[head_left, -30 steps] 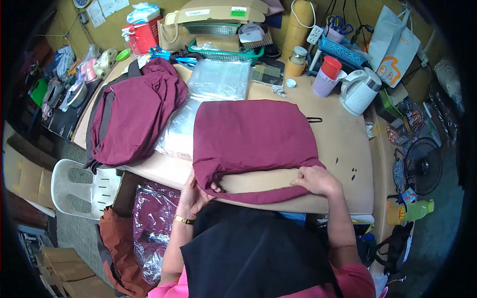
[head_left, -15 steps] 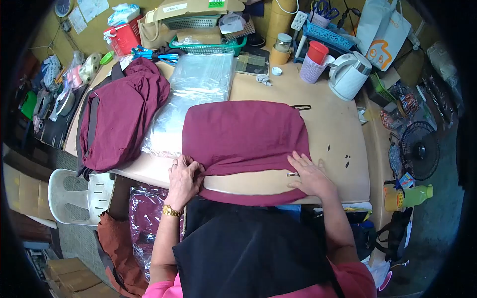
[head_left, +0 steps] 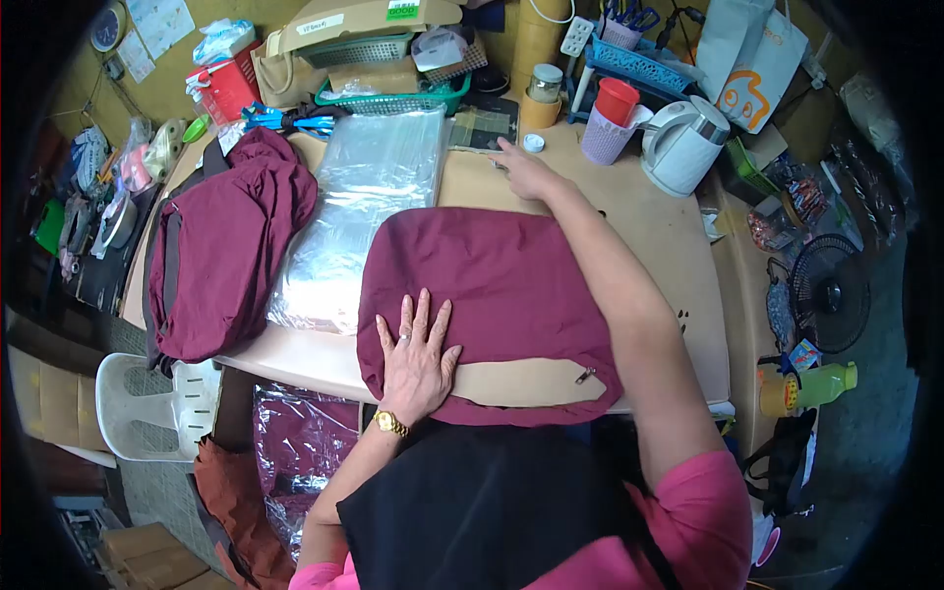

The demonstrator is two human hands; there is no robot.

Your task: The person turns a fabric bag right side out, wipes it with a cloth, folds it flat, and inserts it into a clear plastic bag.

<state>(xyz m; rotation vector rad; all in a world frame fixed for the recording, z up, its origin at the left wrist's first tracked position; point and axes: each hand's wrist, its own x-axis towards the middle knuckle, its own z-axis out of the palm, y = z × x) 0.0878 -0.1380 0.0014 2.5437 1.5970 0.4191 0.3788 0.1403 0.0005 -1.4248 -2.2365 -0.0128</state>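
A maroon fabric bag (head_left: 482, 275) lies flat on the table, with a long zipper opening along its near side. Tan shows through that gap, and a metal zipper pull (head_left: 586, 375) sits at its right end. My left hand (head_left: 417, 364) rests palm down on the bag's lower left, fingers spread. Beyond the bag's far edge, my right hand (head_left: 526, 173) is stretched out with its fingers extended over a small grey item (head_left: 498, 163), partly covered and too small to name. No grip on that item is visible.
Another maroon bag (head_left: 231, 251) lies at the left, beside a stack of clear plastic sleeves (head_left: 379, 162). Along the back stand green baskets (head_left: 393, 101), a lidded jar (head_left: 545, 84), a purple cup (head_left: 607, 138) and a white electric kettle (head_left: 678, 147).
My right hand has left the zipper area and reached to the far side of the table. My left hand has flattened onto the bag. The opening is narrower, and the bag's near edge has shifted.
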